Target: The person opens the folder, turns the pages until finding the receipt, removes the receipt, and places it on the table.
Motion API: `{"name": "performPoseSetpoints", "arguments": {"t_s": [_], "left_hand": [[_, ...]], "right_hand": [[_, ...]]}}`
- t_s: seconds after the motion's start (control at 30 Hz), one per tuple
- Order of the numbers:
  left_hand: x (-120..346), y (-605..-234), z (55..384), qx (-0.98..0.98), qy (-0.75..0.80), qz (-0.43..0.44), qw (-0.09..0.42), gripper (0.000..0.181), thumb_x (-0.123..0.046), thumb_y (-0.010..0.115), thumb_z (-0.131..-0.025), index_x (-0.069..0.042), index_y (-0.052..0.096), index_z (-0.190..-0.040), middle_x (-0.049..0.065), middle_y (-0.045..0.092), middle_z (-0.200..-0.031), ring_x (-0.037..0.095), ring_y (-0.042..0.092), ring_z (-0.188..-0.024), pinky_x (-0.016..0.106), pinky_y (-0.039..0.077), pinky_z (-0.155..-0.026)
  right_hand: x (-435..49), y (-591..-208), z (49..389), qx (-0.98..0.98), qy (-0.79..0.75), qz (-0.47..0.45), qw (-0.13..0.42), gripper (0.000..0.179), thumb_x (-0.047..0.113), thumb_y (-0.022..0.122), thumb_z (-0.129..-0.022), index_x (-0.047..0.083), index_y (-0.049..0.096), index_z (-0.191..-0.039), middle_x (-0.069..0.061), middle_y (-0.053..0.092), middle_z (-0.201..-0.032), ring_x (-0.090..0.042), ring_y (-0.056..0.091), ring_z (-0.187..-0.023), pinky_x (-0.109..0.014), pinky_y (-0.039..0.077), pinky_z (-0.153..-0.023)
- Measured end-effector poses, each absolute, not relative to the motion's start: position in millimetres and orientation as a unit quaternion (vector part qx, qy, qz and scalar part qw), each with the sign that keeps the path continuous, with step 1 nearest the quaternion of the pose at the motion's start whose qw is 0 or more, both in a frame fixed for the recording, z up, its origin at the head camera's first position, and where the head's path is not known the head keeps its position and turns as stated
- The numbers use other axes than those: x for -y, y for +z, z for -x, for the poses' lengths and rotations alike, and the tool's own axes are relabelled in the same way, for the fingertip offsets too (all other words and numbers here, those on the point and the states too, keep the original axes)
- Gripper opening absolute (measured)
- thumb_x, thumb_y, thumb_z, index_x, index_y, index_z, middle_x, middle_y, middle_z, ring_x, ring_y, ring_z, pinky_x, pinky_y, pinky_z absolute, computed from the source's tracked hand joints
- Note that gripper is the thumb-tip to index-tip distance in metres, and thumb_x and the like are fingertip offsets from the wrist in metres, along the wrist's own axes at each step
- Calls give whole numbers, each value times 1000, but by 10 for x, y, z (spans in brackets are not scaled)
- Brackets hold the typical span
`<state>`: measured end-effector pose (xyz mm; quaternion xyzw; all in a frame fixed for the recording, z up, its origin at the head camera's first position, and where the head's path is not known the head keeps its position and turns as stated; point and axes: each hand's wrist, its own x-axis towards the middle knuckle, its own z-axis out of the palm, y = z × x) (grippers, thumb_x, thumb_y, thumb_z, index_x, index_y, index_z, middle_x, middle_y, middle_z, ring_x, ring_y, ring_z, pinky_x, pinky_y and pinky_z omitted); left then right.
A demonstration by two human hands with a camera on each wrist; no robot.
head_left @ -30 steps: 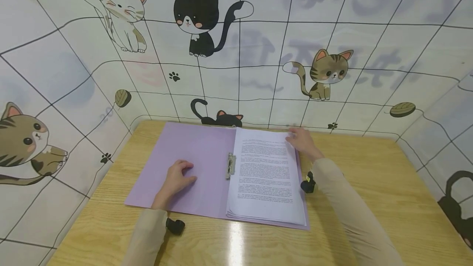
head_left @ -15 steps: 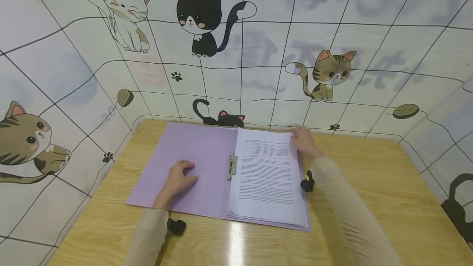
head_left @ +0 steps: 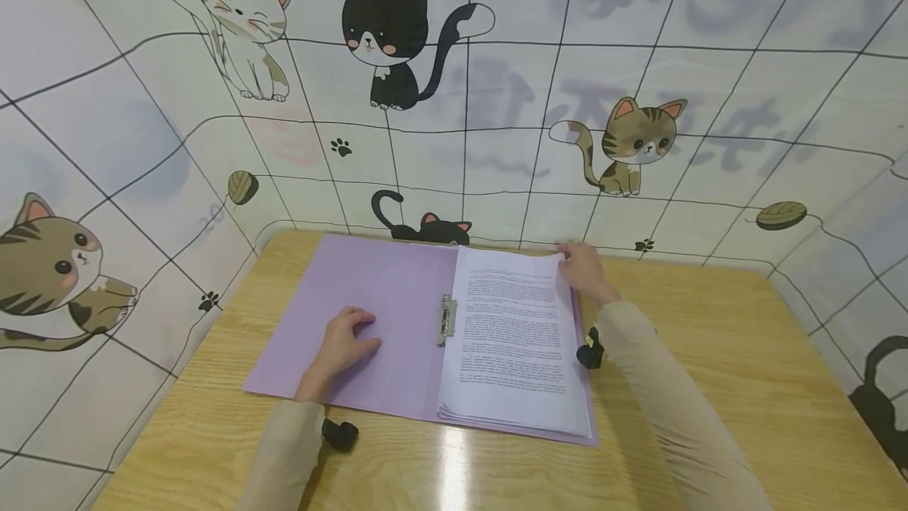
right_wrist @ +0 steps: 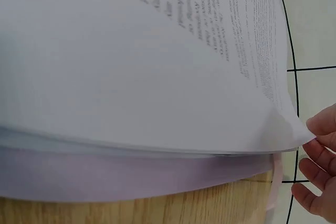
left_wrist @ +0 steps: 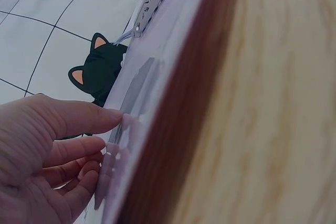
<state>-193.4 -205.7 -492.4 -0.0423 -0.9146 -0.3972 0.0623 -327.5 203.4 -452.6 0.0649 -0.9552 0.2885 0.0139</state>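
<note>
A purple folder (head_left: 369, 322) lies spread on the wooden table. Its right side bears a stack of printed paper (head_left: 507, 337), and a metal clip (head_left: 445, 320) sits along the fold. My right hand (head_left: 583, 270) is at the stack's far right corner. In the right wrist view, thumb and forefinger pinch the sheet's corner (right_wrist: 294, 135), which bends slightly up. On the folder's left cover rests my left hand (head_left: 344, 345), fingers relaxed and apart from the thumb, holding nothing. The left wrist view has its fingertips touching or just above the cover's glossy surface (left_wrist: 136, 124).
The wooden table (head_left: 695, 337) extends to the right of the folder and in front of it. A wall covering with cartoon cats (head_left: 383, 30) rises behind the table and at both sides. Each wrist carries a small black camera (head_left: 340, 435).
My right hand has closed from loosely parted fingers onto the paper's far right corner. The left hand has stayed in place on the cover; the view has shifted slightly.
</note>
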Motion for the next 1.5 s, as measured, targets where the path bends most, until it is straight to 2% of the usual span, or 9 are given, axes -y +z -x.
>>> {"name": "performPoseSetpoints", "arguments": {"t_s": [0.23,0.33,0.5,0.63,0.83,1.1,1.23,1.5], "left_hand": [[2054,-4930,1940,915,-397,45,61,36,1,76,-68,10,64,-101,22,57,-106,39,53,-105,48,42,-92],[2056,-4932,1939,913,-400,46,60,35,1,75,-69,11,64,-101,22,57,-106,39,53,-104,48,43,-92],[2062,-4939,1937,913,-401,48,58,35,1,75,-69,11,64,-101,22,57,-106,39,54,-104,47,44,-91],[2062,-4942,1936,913,-401,47,57,35,1,75,-69,11,64,-101,22,56,-107,39,54,-104,47,44,-91],[2061,-4946,1935,914,-400,43,54,35,0,75,-69,10,64,-101,22,56,-107,38,54,-104,47,44,-90],[2071,-4962,1941,916,-397,43,51,36,0,75,-70,11,64,-103,22,56,-108,39,53,-105,48,43,-91],[2074,-4962,1943,914,-399,45,53,36,0,75,-70,10,64,-102,22,56,-107,38,53,-104,48,43,-91],[2076,-4957,1941,913,-402,48,55,35,0,75,-70,10,64,-102,21,56,-107,38,54,-104,47,44,-91]], "right_hand": [[-2034,-4528,3272,928,371,-13,11,43,6,47,-91,-7,45,-131,-24,53,-105,-32,49,-89,-35,41,-71],[-2040,-4530,3261,909,418,4,6,41,9,48,-93,-6,44,-130,-23,53,-108,-31,51,-91,-33,42,-72],[-2055,-4491,3204,878,477,5,-32,40,16,46,-96,-6,45,-129,-23,52,-116,-32,52,-99,-36,43,-82],[-2065,-4454,3158,858,510,8,-63,44,17,45,-96,-6,43,-133,-23,53,-121,-32,53,-104,-37,43,-86],[-2105,-4437,3081,844,525,16,-106,46,16,47,-96,-6,41,-135,-23,53,-123,-26,54,-99,-31,45,-81],[-2162,-4408,2910,815,554,-22,-168,43,12,48,-95,-4,42,-134,-25,53,-124,-24,59,-95,-37,47,-82],[-2163,-4386,2833,804,566,-30,-179,48,11,51,-93,-6,39,-136,-26,53,-124,-21,61,-92,-33,49,-79],[-2115,-4330,2702,778,597,-43,-191,43,9,51,-93,-6,44,-133,-23,58,-119,-21,65,-88,-33,53,-74]]}}
